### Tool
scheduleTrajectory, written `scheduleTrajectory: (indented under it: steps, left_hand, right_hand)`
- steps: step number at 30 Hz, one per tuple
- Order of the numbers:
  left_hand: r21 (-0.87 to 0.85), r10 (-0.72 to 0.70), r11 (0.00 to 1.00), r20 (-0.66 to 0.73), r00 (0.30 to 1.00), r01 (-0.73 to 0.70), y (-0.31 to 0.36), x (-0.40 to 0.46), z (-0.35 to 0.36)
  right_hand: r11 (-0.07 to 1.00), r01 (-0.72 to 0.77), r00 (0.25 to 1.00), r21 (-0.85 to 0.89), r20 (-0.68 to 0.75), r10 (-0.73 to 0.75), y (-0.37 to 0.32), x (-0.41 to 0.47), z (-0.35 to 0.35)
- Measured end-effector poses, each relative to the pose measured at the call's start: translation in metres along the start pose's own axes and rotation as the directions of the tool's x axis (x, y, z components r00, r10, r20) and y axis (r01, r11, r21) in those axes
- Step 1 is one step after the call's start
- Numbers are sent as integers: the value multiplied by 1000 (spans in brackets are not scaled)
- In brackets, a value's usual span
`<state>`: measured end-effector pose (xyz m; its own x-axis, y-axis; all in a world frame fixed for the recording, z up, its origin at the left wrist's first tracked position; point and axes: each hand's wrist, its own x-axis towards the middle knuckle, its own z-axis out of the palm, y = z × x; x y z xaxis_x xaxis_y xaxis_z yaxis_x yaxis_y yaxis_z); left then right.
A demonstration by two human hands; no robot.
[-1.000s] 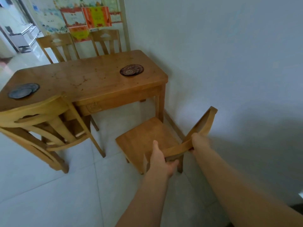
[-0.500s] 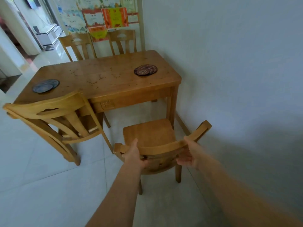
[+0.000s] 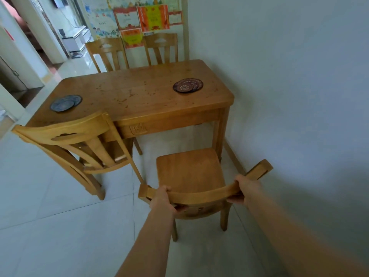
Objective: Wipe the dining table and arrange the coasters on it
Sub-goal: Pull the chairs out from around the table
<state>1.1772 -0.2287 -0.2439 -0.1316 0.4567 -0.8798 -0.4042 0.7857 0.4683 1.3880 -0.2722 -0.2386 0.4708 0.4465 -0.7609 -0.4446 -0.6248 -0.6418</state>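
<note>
Gripping the chair [image 3: 189,170] by its top rail, the left hand [image 3: 162,199] and right hand [image 3: 246,188] should slide it squarely beneath the dining table [image 3: 139,92] near edge, legs low. Coasters sit at its near-left corner [image 3: 65,102] and right edge [image 3: 187,85].

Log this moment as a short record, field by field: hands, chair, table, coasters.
left hand: left hand grips the top rail of the near chair
right hand: right hand grips the same rail
near chair: upright, seat facing the dining table
blue coasters: blue coasters overlapping at the table's near-left corner
brown coasters: brown coasters overlapping at its right side
tabletop: speckled with marks
</note>
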Motion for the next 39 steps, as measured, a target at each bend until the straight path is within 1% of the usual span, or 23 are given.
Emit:
scheduleTrajectory:
  steps: [5,10,18,25,33,37,39]
  left_hand:
    - [-53,62,997,6,998,-62,25,13,8]
    - [-83,71,994,-13,997,-72,54,28,26]
    - [-151,76,986,10,997,-74,134,66,69]
    - [-148,56,988,28,998,-51,214,121,112]
    - [-156,35,987,28,999,-31,283,163,147]
    - [-161,34,986,11,999,-32,309,182,166]
    - [-163,24,986,25,999,-19,319,189,173]
  right_hand:
    - [999,33,999,19,-11,-33,-18,11,25]
    - [999,53,998,-13,-29,-53,-44,27,51]
    - [999,53,999,-13,-2,-53,-111,74,116]
    - [999,34,999,-5,-17,-34,-180,122,183]
    - [998,66,998,-10,9,-66,-235,158,239]
    - [997,70,997,6,9,-71,-257,179,258]
    - [997,76,997,3,8,-76,-267,188,265]
